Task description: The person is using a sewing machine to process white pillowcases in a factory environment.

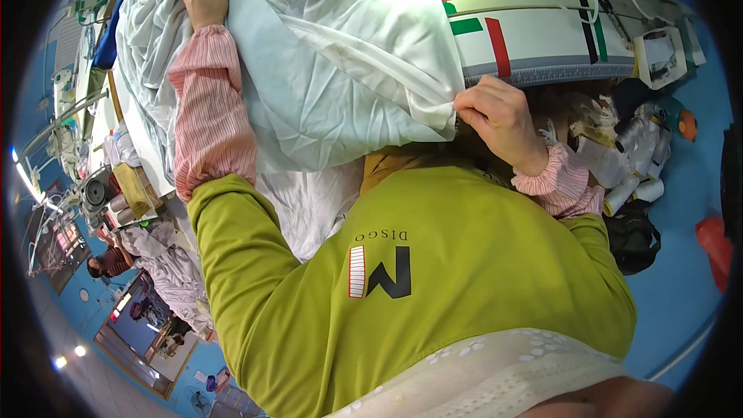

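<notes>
A large pale blue-white cloth (325,93) spreads over the worktable and hangs over its near edge toward my lap. At the far left my left hand (207,1) is closed on a fold of this cloth, its fingertips partly hidden among the folds. My right hand (495,114) pinches the cloth's right corner between thumb and forefinger, near the table's front edge. Between the two hands the cloth lies wrinkled, with a folded-over flap running diagonally to the pinched corner.
A grey ruler strip (557,72) edges the white table (542,39), which carries red, green and black tape strips. Thread cones (642,139) and bags sit below at right, near a black bag (632,236). Other people and sewing stations appear at far left.
</notes>
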Action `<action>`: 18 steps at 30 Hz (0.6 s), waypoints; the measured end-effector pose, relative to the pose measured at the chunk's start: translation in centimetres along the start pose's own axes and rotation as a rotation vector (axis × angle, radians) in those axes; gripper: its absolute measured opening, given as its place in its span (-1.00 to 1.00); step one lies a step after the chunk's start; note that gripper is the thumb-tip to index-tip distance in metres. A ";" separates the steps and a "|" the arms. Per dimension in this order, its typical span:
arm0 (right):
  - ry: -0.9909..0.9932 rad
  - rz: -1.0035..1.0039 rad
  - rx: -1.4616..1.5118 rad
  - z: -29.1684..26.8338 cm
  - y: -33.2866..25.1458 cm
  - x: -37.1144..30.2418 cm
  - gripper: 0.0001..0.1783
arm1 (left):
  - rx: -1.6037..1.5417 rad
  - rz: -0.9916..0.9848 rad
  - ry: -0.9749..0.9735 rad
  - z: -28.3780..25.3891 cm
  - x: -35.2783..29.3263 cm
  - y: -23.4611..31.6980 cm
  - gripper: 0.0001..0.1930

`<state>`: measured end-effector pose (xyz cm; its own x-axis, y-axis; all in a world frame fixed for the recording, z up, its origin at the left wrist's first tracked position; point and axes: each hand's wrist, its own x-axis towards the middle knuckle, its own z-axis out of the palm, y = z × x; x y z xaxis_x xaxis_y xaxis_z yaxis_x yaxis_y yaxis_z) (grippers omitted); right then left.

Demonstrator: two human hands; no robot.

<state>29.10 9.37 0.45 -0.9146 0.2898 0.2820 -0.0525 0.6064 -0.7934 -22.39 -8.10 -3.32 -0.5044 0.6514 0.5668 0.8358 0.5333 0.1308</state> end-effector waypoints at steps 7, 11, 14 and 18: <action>0.012 -0.066 -0.042 -0.6 1.3 4.7 -0.78 | 0.045 0.094 0.014 3.4 3.7 -6.8 -0.76; 0.012 -0.085 -0.059 -0.7 2.3 7.4 -0.79 | 0.042 0.080 -0.027 4.1 6.0 -8.3 -0.75; 0.035 -0.091 -0.031 -0.5 3.1 9.3 -0.81 | 0.033 0.118 -0.020 4.5 7.4 -7.3 -0.73; -0.016 -0.047 -0.106 -1.0 4.3 11.1 -0.83 | -0.027 -0.039 -0.062 5.6 8.7 -6.1 -0.80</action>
<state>19.12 15.90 0.70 -0.9183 0.2485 0.3083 -0.0534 0.6939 -0.7181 -33.12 -2.65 -3.71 -0.5486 0.6630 0.5094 0.8202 0.5450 0.1740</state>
